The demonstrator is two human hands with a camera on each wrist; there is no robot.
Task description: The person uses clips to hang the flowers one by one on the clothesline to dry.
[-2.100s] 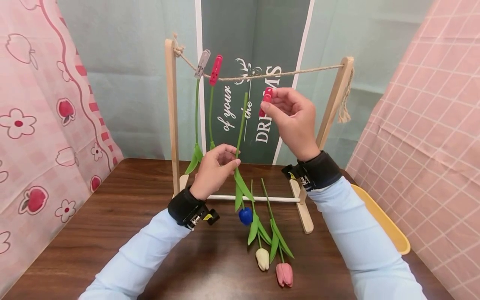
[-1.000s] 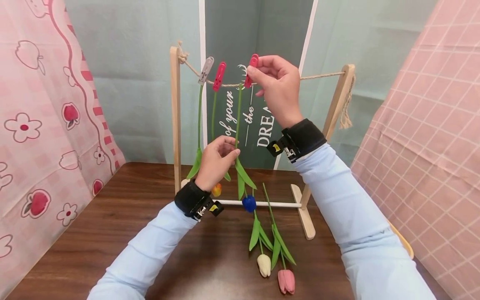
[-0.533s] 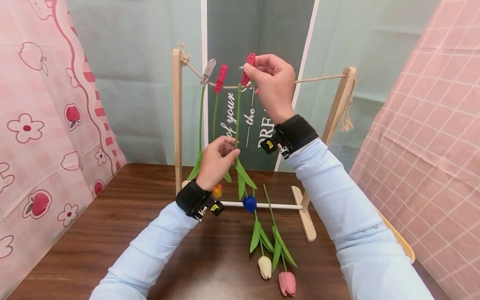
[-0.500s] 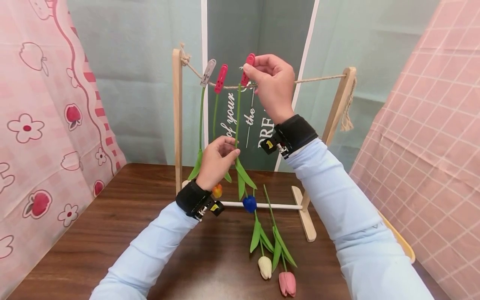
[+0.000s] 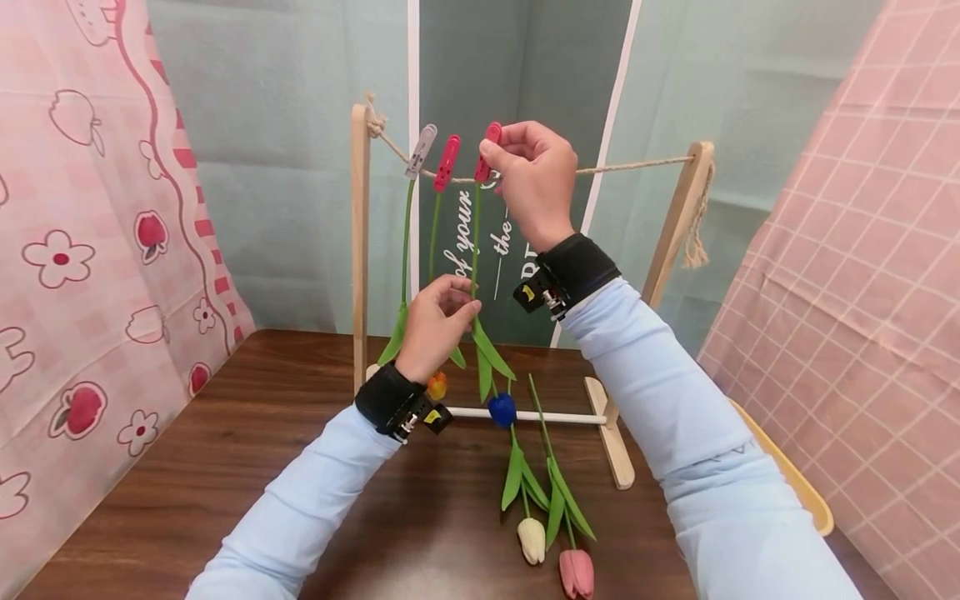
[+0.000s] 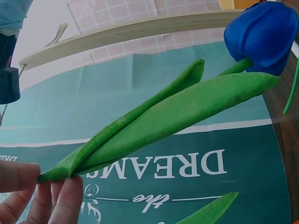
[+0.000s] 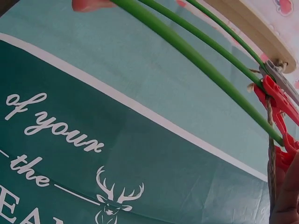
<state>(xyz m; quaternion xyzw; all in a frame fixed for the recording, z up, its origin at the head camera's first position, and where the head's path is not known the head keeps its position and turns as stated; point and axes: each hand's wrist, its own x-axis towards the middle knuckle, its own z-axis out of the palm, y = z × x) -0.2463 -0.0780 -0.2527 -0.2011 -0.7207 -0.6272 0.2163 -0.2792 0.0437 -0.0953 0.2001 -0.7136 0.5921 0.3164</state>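
My left hand point(image 5: 438, 325) pinches the green stem of a blue artificial tulip point(image 5: 502, 410), which hangs bloom down with its leaves below my fingers. In the left wrist view thumb and fingertips meet on the stem just above the leaves point(image 6: 154, 121). My right hand point(image 5: 536, 179) pinches a red clothespin point(image 5: 487, 152) at the rope point(image 5: 637, 166); the tulip's stem top reaches the clothespin's lower end. To the left, a grey clothespin point(image 5: 422, 152) and another red clothespin point(image 5: 447, 163) clip two more stems to the rope. An orange-yellow bloom point(image 5: 437, 385) shows beside my left wrist.
Wooden posts, left point(image 5: 361, 250) and right point(image 5: 678, 217), carry the rope, with a white bar point(image 5: 540, 416) low between them. A white tulip point(image 5: 532, 540) and a pink tulip point(image 5: 577, 573) lie on the brown table point(image 5: 225, 467). A yellow tray point(image 5: 795, 479) is partly behind my right sleeve.
My right hand has brought the red clothespin up and left, from beside the rope onto it, at the stem's top. My left hand has kept its pinch on the blue tulip, raising it slightly.
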